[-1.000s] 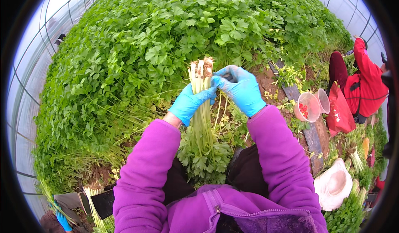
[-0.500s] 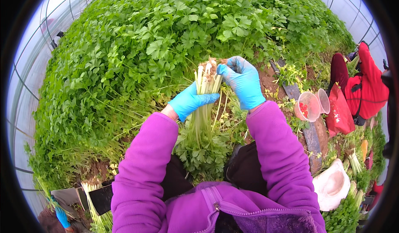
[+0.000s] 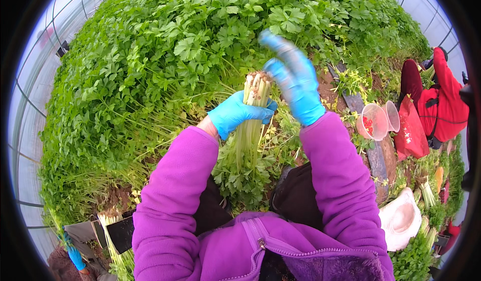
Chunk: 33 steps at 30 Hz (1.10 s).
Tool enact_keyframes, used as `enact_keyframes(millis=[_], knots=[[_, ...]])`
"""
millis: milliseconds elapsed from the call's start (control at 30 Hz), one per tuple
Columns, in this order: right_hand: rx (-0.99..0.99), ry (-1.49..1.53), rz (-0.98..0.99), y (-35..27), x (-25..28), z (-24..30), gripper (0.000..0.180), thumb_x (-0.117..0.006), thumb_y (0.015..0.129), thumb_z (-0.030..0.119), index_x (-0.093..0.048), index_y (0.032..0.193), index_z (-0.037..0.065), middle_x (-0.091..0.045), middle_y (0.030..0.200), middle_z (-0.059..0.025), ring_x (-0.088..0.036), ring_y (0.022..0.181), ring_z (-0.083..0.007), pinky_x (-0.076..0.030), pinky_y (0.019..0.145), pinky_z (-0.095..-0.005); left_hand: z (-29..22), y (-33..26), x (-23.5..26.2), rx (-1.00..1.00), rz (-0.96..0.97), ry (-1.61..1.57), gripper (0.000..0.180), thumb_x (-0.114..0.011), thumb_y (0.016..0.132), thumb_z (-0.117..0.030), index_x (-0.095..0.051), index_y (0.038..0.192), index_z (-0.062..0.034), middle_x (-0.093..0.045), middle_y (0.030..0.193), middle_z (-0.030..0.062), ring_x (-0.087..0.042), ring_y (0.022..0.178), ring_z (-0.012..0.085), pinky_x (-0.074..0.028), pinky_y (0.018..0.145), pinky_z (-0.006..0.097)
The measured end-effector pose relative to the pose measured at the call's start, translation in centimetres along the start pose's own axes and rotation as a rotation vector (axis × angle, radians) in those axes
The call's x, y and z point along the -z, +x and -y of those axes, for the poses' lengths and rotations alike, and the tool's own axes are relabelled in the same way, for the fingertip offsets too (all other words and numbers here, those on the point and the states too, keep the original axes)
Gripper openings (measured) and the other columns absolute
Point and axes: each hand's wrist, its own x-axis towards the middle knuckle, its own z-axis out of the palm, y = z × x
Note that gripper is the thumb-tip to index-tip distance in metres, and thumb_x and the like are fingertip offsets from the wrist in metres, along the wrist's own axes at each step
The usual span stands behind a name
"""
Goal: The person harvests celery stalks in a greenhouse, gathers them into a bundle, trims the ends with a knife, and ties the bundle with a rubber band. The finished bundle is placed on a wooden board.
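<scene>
My left hand (image 3: 239,112), in a blue glove, is wrapped round a bunch of celery (image 3: 257,93) just below its root ends. The bunch stands upside down, pale stalks and brownish roots at the top, leaves hanging between my knees. My right hand (image 3: 294,78), gloved in blue too, is beside the root ends at the upper right. Its fingers are stretched out and apart, smeared by motion, with nothing seen in them. Whether a fingertip touches the roots I cannot tell.
Dense growing celery (image 3: 150,65) fills the ground ahead. To the right are clear plastic tubs (image 3: 373,123), a red bag (image 3: 411,130), a pale hat (image 3: 401,220) and a person in red (image 3: 443,105). Cut celery (image 3: 117,251) lies at lower left, near another person's gloved hand (image 3: 75,256).
My right hand has left the root ends, its fingers opening and swinging upward. My left hand and the celery bunch have shifted slightly right, and the bunch looks more tightly gathered.
</scene>
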Motion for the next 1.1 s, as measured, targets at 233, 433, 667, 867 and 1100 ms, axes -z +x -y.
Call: enact_keyframes(millis=[233,433,667,867,1100], knots=[[-0.568,0.653,0.191,-0.9,-1.7,-1.7,0.096,-0.077,0.078,0.033,-0.020,0.148,0.003,-0.043,0.138,-0.0207,-0.038,0.132,-0.0248,-0.033,0.108,-0.0400,-2.2,0.1,2.0,-0.185,-0.109,-0.343,0.043,-0.066,0.087,-0.030,-0.055,0.118,-0.0031,-0.063,0.090,0.0048,-0.061,0.077,0.0162,-0.052,0.070,0.030],[-0.991,0.738,0.670,-4.0,-4.0,-1.5,0.057,-0.074,0.079,0.026,-0.051,0.124,-0.001,-0.062,0.112,-0.0104,-0.059,0.102,-0.0173,-0.045,0.091,-0.0317,-3.7,0.1,2.5,-0.319,-0.045,-0.500,0.039,-0.069,0.087,-0.028,-0.058,0.116,-0.0038,-0.066,0.092,0.0059,-0.065,0.082,0.0164,-0.054,0.073,0.030],[-0.938,0.513,0.524,-3.3,-3.7,-1.3,0.067,-0.070,0.081,0.044,-0.049,0.131,0.004,-0.062,0.109,-0.0085,-0.061,0.095,-0.0179,-0.047,0.087,-0.0323,-3.4,-0.3,1.9,-0.329,-0.178,-0.247,0.051,-0.067,0.086,-0.021,-0.049,0.129,0.0015,-0.064,0.109,0.0119,-0.065,0.094,0.0215,-0.053,0.086,0.035],[-1.001,0.675,0.728,-3.6,-2.8,-1.3,0.072,-0.066,0.079,0.057,-0.054,0.123,0.001,-0.067,0.104,-0.0140,-0.063,0.093,-0.0204,-0.049,0.083,-0.0330,-3.5,-1.0,2.7,-0.260,0.017,-0.297,0.057,-0.065,0.087,-0.024,-0.044,0.132,0.0033,-0.061,0.114,0.0149,-0.061,0.103,0.0247,-0.052,0.089,0.039],[-0.776,0.387,0.207,-3.3,-3.3,-1.5,0.058,-0.074,0.081,0.030,-0.053,0.125,-0.001,-0.060,0.114,-0.0109,-0.059,0.097,-0.0152,-0.048,0.087,-0.0303,-2.8,-0.3,5.0,-0.281,-0.117,-0.522,0.043,-0.063,0.087,-0.019,-0.052,0.123,0.0023,-0.063,0.102,0.0096,-0.062,0.096,0.0242,-0.052,0.086,0.042]])
